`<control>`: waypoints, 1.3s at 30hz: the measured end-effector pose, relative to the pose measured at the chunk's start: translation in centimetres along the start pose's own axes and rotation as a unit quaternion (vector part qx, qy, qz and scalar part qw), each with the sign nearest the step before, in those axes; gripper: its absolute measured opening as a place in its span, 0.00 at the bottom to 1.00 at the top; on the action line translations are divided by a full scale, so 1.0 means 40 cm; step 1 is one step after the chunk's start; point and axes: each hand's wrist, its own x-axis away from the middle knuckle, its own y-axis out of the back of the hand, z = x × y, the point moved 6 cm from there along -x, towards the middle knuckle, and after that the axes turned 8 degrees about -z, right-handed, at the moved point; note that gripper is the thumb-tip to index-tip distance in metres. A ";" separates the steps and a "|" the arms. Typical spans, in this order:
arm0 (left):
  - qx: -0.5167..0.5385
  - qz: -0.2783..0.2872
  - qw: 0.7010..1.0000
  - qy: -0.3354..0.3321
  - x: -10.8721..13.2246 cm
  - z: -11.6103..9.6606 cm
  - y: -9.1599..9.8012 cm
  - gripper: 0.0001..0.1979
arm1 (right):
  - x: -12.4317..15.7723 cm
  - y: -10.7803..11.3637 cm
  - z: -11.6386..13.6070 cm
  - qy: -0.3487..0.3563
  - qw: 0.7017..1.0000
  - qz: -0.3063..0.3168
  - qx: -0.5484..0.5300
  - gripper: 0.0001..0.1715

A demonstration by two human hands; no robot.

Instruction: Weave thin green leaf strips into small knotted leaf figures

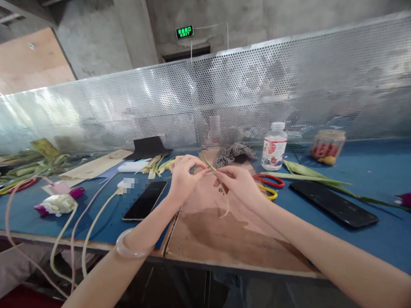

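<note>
Head view: left hand (187,177) and right hand (237,182), close together at frame centre, pinch a thin stalk (208,162). Caution: uneven pull could snap it (a pale strip (227,205) hangs loose below).

Left hand (183,176), right hand (237,181) — fingers (225,171) pinching green strand (208,163) above wooden board (196,234).

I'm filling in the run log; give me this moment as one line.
left hand: holding green strip | right hand: holding same strip | beneath: wooden board | right side: bottle, black phone
</note>
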 end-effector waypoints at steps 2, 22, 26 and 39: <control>-0.021 0.013 1.000 -0.011 0.002 0.001 -0.004 0.03 | 0.004 -0.004 -0.004 -0.041 0.999 0.008 -0.015 0.14; -0.057 0.310 0.945 -0.092 0.065 0.018 -0.142 0.03 | 0.044 0.018 -0.143 -0.247 0.961 0.107 0.063 0.13; -0.045 0.304 0.949 -0.073 0.070 0.017 -0.141 0.04 | 0.047 0.015 -0.133 -0.221 0.969 0.089 0.066 0.12; -0.069 0.307 0.943 -0.107 0.083 0.028 -0.148 0.06 | 0.048 0.015 -0.150 -0.259 0.959 0.083 0.081 0.11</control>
